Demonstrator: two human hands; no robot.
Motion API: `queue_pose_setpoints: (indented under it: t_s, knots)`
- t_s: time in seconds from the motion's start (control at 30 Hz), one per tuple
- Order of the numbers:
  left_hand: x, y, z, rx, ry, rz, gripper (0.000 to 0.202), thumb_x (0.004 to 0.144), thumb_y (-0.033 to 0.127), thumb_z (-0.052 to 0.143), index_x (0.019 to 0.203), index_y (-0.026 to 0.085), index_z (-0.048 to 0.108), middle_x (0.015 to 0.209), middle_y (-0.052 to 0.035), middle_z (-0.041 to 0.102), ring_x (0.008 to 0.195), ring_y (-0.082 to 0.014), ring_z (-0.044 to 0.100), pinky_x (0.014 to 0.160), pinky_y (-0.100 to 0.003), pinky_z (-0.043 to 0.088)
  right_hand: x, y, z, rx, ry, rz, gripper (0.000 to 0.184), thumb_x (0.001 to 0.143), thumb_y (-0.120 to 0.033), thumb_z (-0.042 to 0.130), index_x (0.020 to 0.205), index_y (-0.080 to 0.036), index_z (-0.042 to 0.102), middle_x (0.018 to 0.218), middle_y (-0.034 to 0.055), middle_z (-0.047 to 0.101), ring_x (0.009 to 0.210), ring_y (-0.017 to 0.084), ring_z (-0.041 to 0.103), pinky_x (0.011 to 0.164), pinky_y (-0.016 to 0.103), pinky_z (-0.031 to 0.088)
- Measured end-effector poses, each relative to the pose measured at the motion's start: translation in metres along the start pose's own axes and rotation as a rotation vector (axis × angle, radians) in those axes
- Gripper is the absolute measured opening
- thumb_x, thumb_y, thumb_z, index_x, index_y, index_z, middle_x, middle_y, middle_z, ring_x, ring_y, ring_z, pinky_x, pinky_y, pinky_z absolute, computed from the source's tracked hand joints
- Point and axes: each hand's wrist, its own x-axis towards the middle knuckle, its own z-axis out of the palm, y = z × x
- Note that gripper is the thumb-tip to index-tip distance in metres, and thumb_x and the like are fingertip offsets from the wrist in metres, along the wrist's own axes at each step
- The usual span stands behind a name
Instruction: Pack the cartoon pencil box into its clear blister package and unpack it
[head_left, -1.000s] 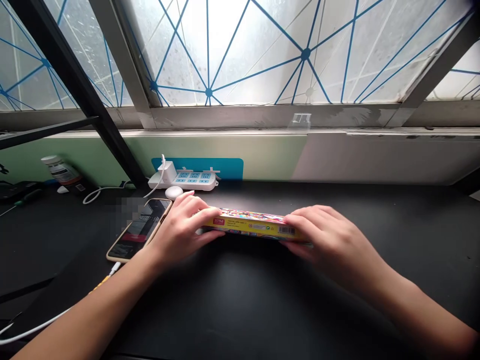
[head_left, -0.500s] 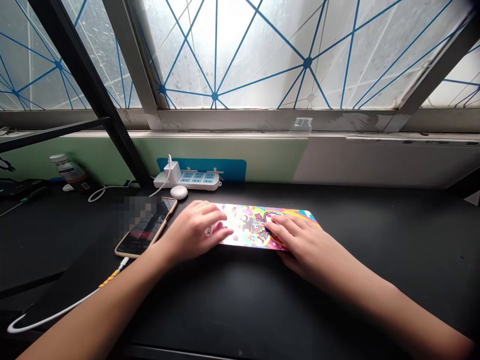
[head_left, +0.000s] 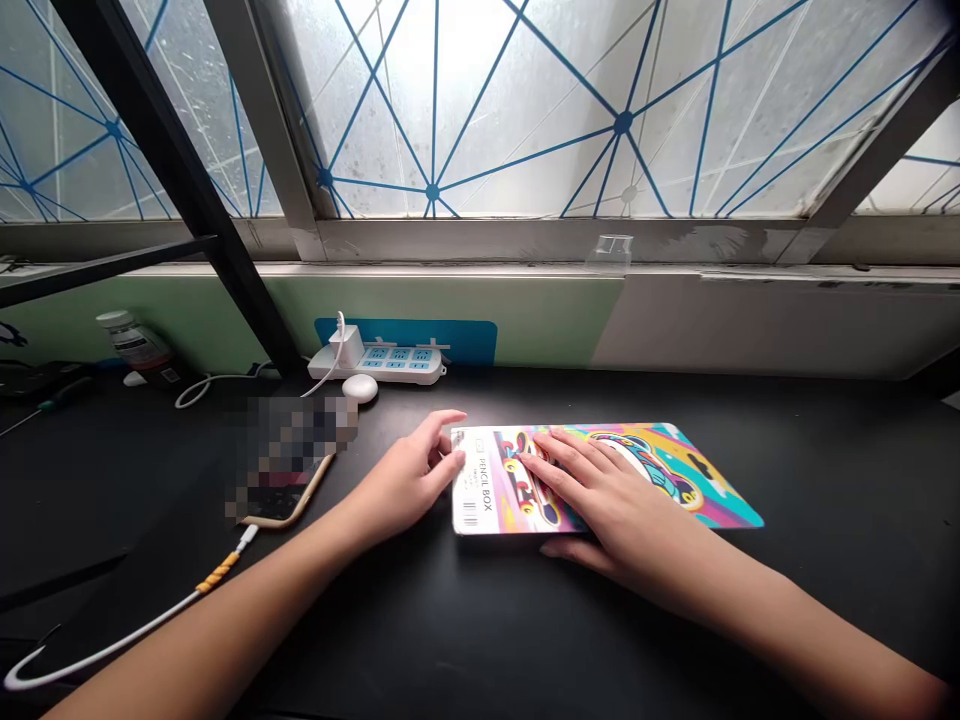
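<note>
A colourful pencil box (head_left: 480, 490) lies on the black desk, its white left end printed "PENCIL BOX". My right hand (head_left: 600, 480) rests across the top with fingers stretched out flat, and its thumb lies along the near edge. At the box's left end is my left hand (head_left: 409, 475), its thumb and forefinger apart by the upper left corner and the other fingers curled. Nothing is held in that hand; whether its fingertips touch the box I cannot tell. My right hand covers part of the cartoon print.
To the left lies a partly blurred phone (head_left: 289, 500) with a white charging cable (head_left: 161, 615). A power strip (head_left: 397, 362) and a round white case (head_left: 361, 388) are behind it. A bottle (head_left: 139, 345) leans near the black metal frame (head_left: 180, 180). The desk (head_left: 420, 630) meets a window wall.
The pencil box shows a different printed face and reaches farther right and nearer to me. My left hand has drawn back from its top to its left end. My right hand stays on it.
</note>
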Motion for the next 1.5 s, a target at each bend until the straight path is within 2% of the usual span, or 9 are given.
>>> queue_pose_setpoints:
  t_s: [0.17,0.5,0.73,1.0,1.1,1.23,1.37,1.5]
  knots:
    - [0.0,0.003,0.006,-0.265,-0.042,-0.092,0.053,0.097,0.035,0.055,0.145,0.02,0.038,0.078,0.0036,0.058,0.069,-0.0164,0.06,0.07,-0.03,0.048,0.003,-0.003,0.006,-0.009,0.011,0.005,0.076,0.09,-0.045,0.07,0.155,-0.021,0.041,0.158,0.0176,0.046,0.145,0.04,0.041,0.111,0.062,0.042]
    - [0.002,0.001,0.006,-0.345,-0.022,-0.102,0.055,0.096,0.032,0.056,0.145,0.019,0.036,0.069,0.007,0.052,0.064,-0.015,0.056,0.065,-0.029,0.045,0.007,-0.004,0.007,-0.06,0.017,-0.004,0.074,0.091,-0.047,0.067,0.155,-0.02,0.041,0.157,0.0176,0.047,0.143,0.041,0.044,0.108,0.062,0.045]
    - [0.003,0.001,0.005,-0.376,0.003,-0.137,0.042,0.097,0.029,0.054,0.136,0.021,0.042,0.069,0.007,0.051,0.062,-0.0136,0.052,0.061,-0.027,0.043,0.007,-0.005,0.008,-0.054,-0.002,0.008,0.074,0.093,-0.047,0.066,0.157,-0.021,0.039,0.159,0.0162,0.046,0.145,0.04,0.042,0.11,0.061,0.044]
    - [0.006,0.0,0.001,-0.397,0.026,-0.191,0.023,0.095,0.029,0.052,0.117,0.023,0.047,0.07,0.0057,0.054,0.058,-0.0116,0.05,0.057,-0.023,0.04,0.009,-0.002,0.0,-0.013,-0.088,0.031,0.081,0.093,-0.064,0.057,0.161,-0.027,0.031,0.163,0.0115,0.039,0.147,0.038,0.039,0.109,0.062,0.046]
    - [0.007,-0.002,-0.001,-0.37,0.037,-0.208,0.017,0.095,0.031,0.051,0.109,0.023,0.047,0.072,0.0049,0.055,0.055,-0.0106,0.049,0.054,-0.022,0.039,0.007,0.004,-0.003,0.002,-0.102,0.038,0.083,0.092,-0.066,0.057,0.161,-0.029,0.03,0.163,0.0108,0.039,0.147,0.038,0.04,0.109,0.06,0.046]
    - [0.011,-0.012,-0.016,-0.255,0.088,-0.2,0.019,0.093,0.031,0.05,0.11,0.024,0.046,0.073,0.0048,0.055,0.056,-0.0127,0.052,0.053,-0.023,0.039,-0.003,0.024,0.002,0.008,-0.072,0.048,0.082,0.093,-0.063,0.057,0.162,-0.034,0.024,0.164,0.0092,0.037,0.146,0.037,0.041,0.11,0.06,0.046]
    - [0.014,-0.021,-0.048,-0.026,0.14,-0.185,0.02,0.091,0.028,0.052,0.11,0.024,0.05,0.07,0.0045,0.054,0.062,-0.0165,0.055,0.055,-0.025,0.038,-0.022,0.053,0.013,0.018,-0.048,0.081,0.081,0.094,-0.06,0.057,0.162,-0.041,0.017,0.165,0.0046,0.035,0.146,0.037,0.041,0.11,0.061,0.045]
    - [0.011,-0.02,-0.076,0.243,0.169,-0.21,0.022,0.091,0.026,0.052,0.112,0.026,0.057,0.07,0.0026,0.057,0.062,-0.0189,0.055,0.055,-0.028,0.036,-0.045,0.078,0.022,0.005,-0.019,0.092,0.076,0.097,-0.048,0.056,0.162,-0.041,0.017,0.166,0.0035,0.034,0.146,0.036,0.041,0.11,0.058,0.046]
